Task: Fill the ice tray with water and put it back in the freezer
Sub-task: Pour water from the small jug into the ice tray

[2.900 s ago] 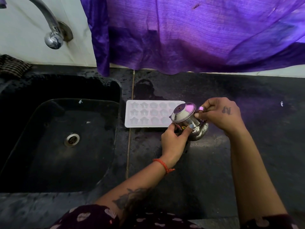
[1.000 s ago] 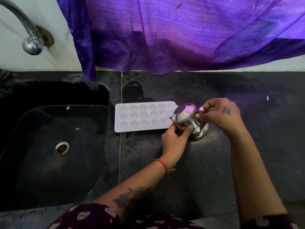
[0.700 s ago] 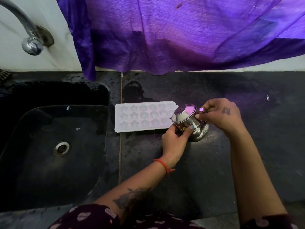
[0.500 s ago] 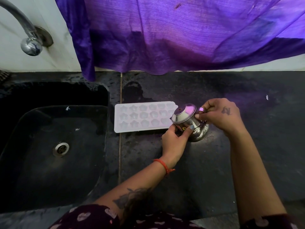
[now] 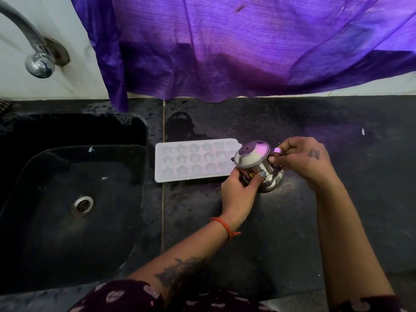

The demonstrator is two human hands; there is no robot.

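Observation:
A white ice tray (image 5: pixel 191 159) with star-shaped cells lies flat on the black counter (image 5: pixel 258 233), just right of the sink. A small lidded steel kettle (image 5: pixel 255 164) is tilted over the tray's right end, its spout pointing at the cells. My left hand (image 5: pixel 239 190) cups the kettle's body from below. My right hand (image 5: pixel 301 159) grips its handle from the right. Whether water is flowing or lying in the cells cannot be made out.
A black sink (image 5: pixel 74 199) with a steel drain (image 5: pixel 82 204) fills the left side. A chrome tap (image 5: pixel 36 52) juts from the white wall above it. A purple cloth (image 5: pixel 247 46) hangs down to the counter's back edge.
Hands and kettle have stayed tilted over the tray's right end. Since 2.9 s ago the view has shifted slightly, so the tray and sink sit further left.

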